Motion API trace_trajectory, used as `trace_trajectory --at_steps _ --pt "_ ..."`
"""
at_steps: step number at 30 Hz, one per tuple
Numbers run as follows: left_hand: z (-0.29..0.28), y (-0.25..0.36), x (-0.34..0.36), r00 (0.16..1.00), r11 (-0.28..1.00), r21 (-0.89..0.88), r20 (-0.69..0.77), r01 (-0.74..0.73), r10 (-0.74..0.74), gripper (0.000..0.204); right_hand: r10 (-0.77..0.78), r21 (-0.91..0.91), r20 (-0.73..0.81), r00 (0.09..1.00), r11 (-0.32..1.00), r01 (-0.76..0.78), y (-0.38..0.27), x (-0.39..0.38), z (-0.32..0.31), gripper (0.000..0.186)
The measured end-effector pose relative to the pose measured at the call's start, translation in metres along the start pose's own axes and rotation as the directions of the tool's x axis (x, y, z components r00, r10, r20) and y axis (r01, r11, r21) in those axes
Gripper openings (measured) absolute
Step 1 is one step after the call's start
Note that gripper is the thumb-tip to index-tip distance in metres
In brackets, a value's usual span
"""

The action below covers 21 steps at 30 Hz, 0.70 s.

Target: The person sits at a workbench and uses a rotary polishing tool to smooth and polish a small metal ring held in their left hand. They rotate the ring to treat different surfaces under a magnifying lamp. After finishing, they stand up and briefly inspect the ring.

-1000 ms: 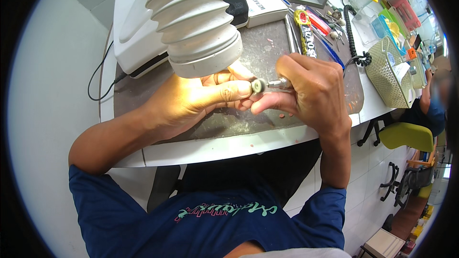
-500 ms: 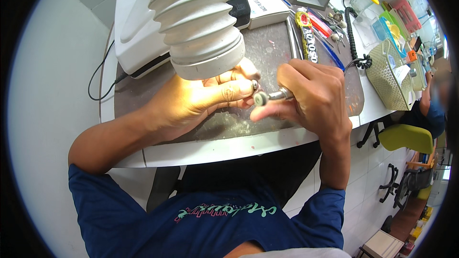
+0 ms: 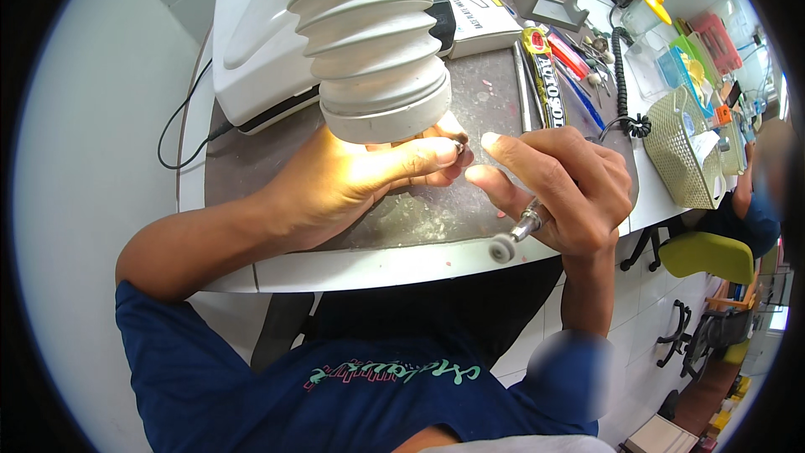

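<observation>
Under the mouth of a white corrugated hose (image 3: 369, 33), my left hand (image 3: 356, 176) pinches a small shiny metal piece (image 3: 459, 148) between thumb and fingers. Most of that piece is hidden by the fingertips. My right hand (image 3: 579, 189) grips a metal rotary handpiece (image 3: 528, 221) in its curled lower fingers, with a small pale polishing wheel (image 3: 502, 248) at its tip pointing toward me. The right thumb and forefinger are apart and reach toward the metal piece, without visibly touching it. Bright light falls on my left hand.
A white machine (image 3: 260, 50) with a black cable stands at left, a yellow-and-white box (image 3: 482, 25) behind. At right lie a black-and-yellow tube (image 3: 545, 75), slim tools, a coiled cord (image 3: 620, 75) and a beige basket (image 3: 683, 151). Another person sits far right.
The handpiece has swung down and toward me, its wheel away from the metal piece. My right thumb and forefinger have opened out toward my left fingertips. My left hand keeps its pinch.
</observation>
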<state>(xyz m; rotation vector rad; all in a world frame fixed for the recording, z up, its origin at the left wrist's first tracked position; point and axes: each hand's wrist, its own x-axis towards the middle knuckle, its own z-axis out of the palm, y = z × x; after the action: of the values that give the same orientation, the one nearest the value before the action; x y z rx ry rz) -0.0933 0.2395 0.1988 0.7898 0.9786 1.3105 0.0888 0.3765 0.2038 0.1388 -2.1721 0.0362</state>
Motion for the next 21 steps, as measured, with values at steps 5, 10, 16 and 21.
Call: trace_trajectory --at_steps 5,10,16,21 --pt "-0.001 -0.002 -0.001 0.998 0.996 0.064 -0.016 -0.062 0.063 0.024 0.055 -0.028 0.06 0.997 0.998 -0.053 -0.001 0.0 -0.004 0.035" --pt "0.001 0.001 0.0 1.0 0.996 0.081 -0.015 -0.022 0.023 0.025 0.209 -0.12 0.163 0.964 0.974 -0.191 0.0 0.0 -0.007 0.055" --pt "0.0 -0.001 -0.002 0.999 0.997 0.069 -0.027 -0.04 0.042 0.026 0.205 -0.198 0.134 0.97 0.964 -0.176 0.001 -0.002 -0.003 0.061" --pt "0.001 0.0 -0.002 0.999 0.994 0.1 -0.012 -0.051 0.052 0.026 0.209 -0.179 0.134 0.969 0.967 -0.184 0.003 -0.002 -0.003 0.062"
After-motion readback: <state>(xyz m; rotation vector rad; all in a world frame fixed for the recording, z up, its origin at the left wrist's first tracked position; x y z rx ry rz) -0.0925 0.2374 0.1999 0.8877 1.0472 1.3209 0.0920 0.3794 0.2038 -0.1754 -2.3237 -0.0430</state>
